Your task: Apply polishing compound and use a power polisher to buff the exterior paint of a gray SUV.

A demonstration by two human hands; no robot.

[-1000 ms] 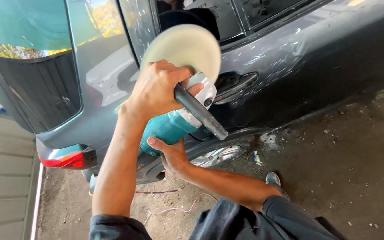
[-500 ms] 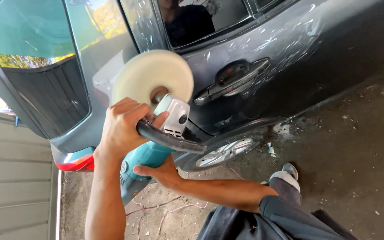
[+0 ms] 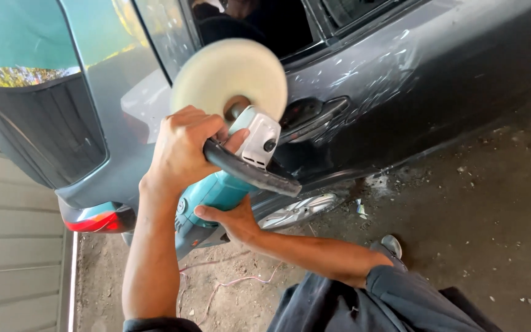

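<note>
Teal polisher (image 3: 207, 200) sits tight in both hands: left hand (image 3: 182, 147) squeezes its black handle (image 3: 250, 172), right hand (image 3: 232, 218) grips underneath. Grey car door (image 3: 401, 80) is close.

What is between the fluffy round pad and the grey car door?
Nothing visible. The round cream pad faces the dark grey car door, just left of the door handle. The left hand grips the polisher's black side handle, and the right hand holds its teal body.

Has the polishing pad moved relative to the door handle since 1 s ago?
Yes. The polishing pad was above the door handle; now it sits lower and further left of it, beside the window pillar.
</note>
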